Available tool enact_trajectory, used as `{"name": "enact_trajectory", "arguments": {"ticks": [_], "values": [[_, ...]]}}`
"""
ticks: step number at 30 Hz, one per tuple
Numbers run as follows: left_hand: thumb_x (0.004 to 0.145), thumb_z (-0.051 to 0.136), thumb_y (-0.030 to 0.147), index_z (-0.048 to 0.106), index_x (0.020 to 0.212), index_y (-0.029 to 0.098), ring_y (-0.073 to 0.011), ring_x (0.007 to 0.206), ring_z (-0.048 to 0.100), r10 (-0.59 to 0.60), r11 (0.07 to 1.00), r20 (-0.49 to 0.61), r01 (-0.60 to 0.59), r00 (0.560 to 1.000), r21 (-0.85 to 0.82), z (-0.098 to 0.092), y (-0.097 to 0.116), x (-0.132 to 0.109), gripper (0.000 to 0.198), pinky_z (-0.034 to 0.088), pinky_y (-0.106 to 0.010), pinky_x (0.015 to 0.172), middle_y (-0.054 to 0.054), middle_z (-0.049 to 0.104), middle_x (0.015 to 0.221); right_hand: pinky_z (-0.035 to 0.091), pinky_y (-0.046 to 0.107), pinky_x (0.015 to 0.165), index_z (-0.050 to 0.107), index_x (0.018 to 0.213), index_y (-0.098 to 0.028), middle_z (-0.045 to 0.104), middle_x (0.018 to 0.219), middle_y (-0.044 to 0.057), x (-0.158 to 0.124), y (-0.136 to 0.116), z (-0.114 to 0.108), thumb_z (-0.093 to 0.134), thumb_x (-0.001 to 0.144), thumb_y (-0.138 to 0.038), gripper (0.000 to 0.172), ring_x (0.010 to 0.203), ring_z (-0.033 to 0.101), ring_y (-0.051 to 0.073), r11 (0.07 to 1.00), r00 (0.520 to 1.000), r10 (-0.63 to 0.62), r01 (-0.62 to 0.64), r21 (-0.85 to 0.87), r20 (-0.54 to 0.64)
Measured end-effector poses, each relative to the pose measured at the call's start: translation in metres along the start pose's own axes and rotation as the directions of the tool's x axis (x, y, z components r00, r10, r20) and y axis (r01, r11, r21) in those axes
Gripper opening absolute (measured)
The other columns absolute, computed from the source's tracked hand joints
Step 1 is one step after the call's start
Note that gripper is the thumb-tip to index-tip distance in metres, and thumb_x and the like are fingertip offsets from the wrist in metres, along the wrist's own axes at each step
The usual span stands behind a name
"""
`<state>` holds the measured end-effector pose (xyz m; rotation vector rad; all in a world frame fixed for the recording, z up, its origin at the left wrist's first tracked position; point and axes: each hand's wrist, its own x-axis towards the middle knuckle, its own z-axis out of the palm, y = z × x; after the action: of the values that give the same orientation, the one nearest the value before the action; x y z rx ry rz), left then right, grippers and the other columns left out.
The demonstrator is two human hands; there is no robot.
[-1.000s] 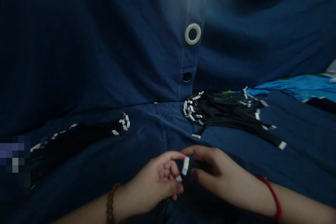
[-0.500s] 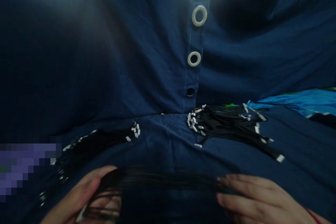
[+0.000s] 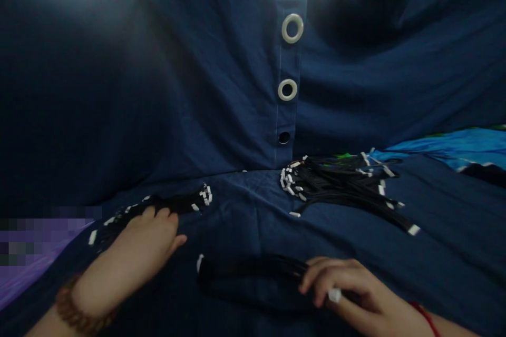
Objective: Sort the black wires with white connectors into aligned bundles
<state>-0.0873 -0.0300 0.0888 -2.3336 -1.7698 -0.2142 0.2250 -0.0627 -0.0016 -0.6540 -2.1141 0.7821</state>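
My right hand (image 3: 343, 292) is closed around a black wire bundle (image 3: 253, 267). A white connector shows by its fingers, and the bundle's slack stretches left, blurred, to another white tip. My left hand (image 3: 152, 237), with a brown bead bracelet (image 3: 85, 305) at the wrist, reaches over the left pile of black wires (image 3: 182, 203). Its fingers lie on the near side of that pile, thumb apart, and their undersides are hidden. White connectors sit at both ends of this pile.
Another pile of black wires (image 3: 336, 181) with white connectors lies at the right. Behind it hangs dark blue cloth (image 3: 221, 89) with a pale ring (image 3: 303, 29) among its eyelets. Blue fabric (image 3: 466, 147) lies far right, purple material (image 3: 43, 260) at the left edge.
My left hand has let go of the held wire bundle and moved up and forward onto the left pile. My right hand keeps the bundle, whose left end now hangs free.
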Motion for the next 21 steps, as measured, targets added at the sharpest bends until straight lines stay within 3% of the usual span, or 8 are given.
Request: {"name": "enact_trajectory", "arguments": {"ticks": [3,6,10,12,14,17,19,21], "values": [[0.078,0.052,0.035,0.039,0.129,0.015,-0.0314,0.125,0.034,0.246,0.968,0.06,-0.242,0.967,-0.064,0.026,0.038,-0.016,0.057,0.036,-0.047,0.097,-0.016,0.041,0.135,0.046,0.025,0.081,0.06,0.084,-0.021,0.066,0.094,0.004,0.004,-0.008,0.004,0.047,0.085,-0.013,0.016,0.093,0.06,0.014,0.998,0.998,0.053,-0.053,0.018,-0.015],[0.074,0.056,0.026,0.028,0.133,0.017,-0.0251,0.128,0.031,0.489,0.855,0.167,-0.432,0.856,-0.286,0.049,0.084,-0.03,0.067,0.035,-0.039,0.1,-0.012,0.036,0.14,0.045,0.026,0.082,0.059,0.081,-0.024,0.066,0.093,0.002,0.005,-0.019,0.003,0.044,0.088,-0.022,0.016,0.092,0.06,0.014,0.995,0.999,0.034,-0.031,0.096,-0.032],[0.072,0.047,0.004,0.05,0.11,0.019,-0.0189,0.098,0.059,0.384,0.888,0.252,-0.281,0.888,-0.363,0.058,0.098,-0.027,0.04,0.046,-0.028,0.084,-0.006,0.065,0.106,0.047,0.03,0.08,0.056,0.076,-0.026,0.067,0.084,-0.002,0.001,-0.025,-0.023,0.041,0.089,-0.032,0.021,0.084,0.062,0.015,0.986,0.998,-0.054,0.049,0.157,0.026],[0.076,0.04,0.004,0.055,0.094,0.019,-0.0199,0.083,0.064,0.304,0.925,0.318,-0.197,0.898,-0.325,0.058,0.09,-0.021,0.028,0.05,-0.03,0.073,-0.004,0.068,0.089,0.046,0.034,0.082,0.057,0.083,-0.026,0.065,0.096,0.001,0.001,-0.023,-0.038,0.045,0.085,-0.024,0.012,0.096,0.058,0.018,0.992,0.996,-0.015,0.026,-0.123,0.086],[0.081,0.034,0.008,0.056,0.089,0.015,-0.0257,0.076,0.065,0.2,0.965,0.348,-0.121,0.916,-0.234,0.058,0.082,-0.017,0.024,0.051,-0.039,0.067,-0.01,0.068,0.084,0.043,0.043,0.086,0.058,0.096,-0.023,0.059,0.112,0.007,0.003,-0.019,-0.042,0.05,0.075,-0.012,0.025,0.107,0.051,0.025,0.845,0.998,0.053,-0.021,-0.535,0.044],[0.084,0.033,0.011,0.056,0.092,0.011,-0.0276,0.076,0.065,0.129,0.98,0.35,-0.066,0.928,-0.188,0.057,0.081,-0.015,0.024,0.05,-0.041,0.068,-0.015,0.067,0.084,0.037,0.051,0.088,0.053,0.112,-0.017,0.055,0.119,0.013,0.012,-0.014,-0.015,0.052,0.069,-0.01,0.044,0.109,0.049,0.031,0.562,0.999,-0.045,0.004,-0.827,-0.026],[0.083,0.038,0.014,0.057,0.093,0.015,-0.023,0.081,0.065,0.167,0.961,0.35,-0.073,0.922,-0.266,0.052,0.084,-0.016,0.021,0.049,-0.034,0.073,-0.011,0.067,0.087,0.038,0.045,0.089,0.049,0.118,-0.013,0.056,0.118,0.013,0.021,-0.01,0.017,0.051,0.078,-0.024,0.041,0.107,0.051,0.029,0.586,0.982,-0.178,0.155,-0.795,0.06],[0.083,0.043,0.018,0.059,0.091,0.018,-0.0183,0.082,0.063,0.244,0.906,0.357,-0.08,0.902,-0.416,0.045,0.086,-0.02,0.018,0.048,-0.026,0.073,-0.005,0.068,0.088,0.045,0.039,0.074,0.052,0.111,-0.007,0.063,0.101,0.016,0.03,-0.005,0.047,0.043,0.086,-0.036,0.039,0.088,0.06,0.027,0.638,0.974,-0.227,0.146,-0.756,-0.003]]}}
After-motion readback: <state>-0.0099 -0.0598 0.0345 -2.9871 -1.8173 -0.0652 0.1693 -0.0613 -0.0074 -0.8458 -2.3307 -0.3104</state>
